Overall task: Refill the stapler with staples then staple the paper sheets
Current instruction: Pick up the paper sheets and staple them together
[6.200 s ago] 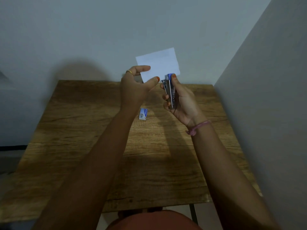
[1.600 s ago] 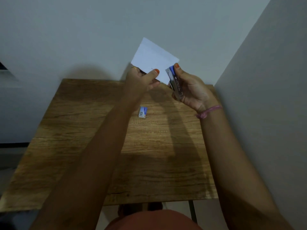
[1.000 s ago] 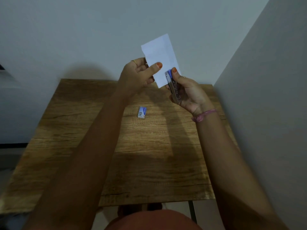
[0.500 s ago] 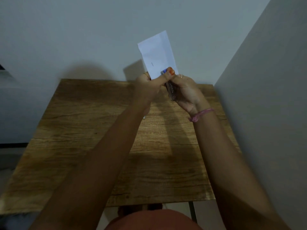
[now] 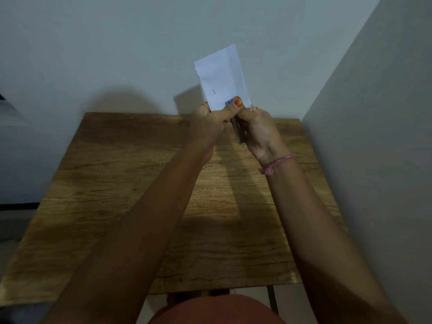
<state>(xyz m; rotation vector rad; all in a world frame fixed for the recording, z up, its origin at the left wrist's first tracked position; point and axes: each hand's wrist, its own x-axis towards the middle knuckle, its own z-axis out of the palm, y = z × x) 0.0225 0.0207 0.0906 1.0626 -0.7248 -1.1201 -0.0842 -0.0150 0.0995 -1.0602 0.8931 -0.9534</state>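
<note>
Hands now met, left hand (image 5: pixel 208 122) pinching paper sheets (image 5: pixel 222 78), right hand (image 5: pixel 259 129) gripping stapler (image 5: pixel 239 133), apparently clamped on paper

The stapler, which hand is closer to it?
Right. The right hand grips the stapler; the left hand pinches the paper sheets beside it.

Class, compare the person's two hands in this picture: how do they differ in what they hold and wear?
The left hand pinches the paper sheets; the right hand grips the stapler. Only the right wrist wears a pink bracelet. Both are raised above the wooden table and wear a ring.
</note>
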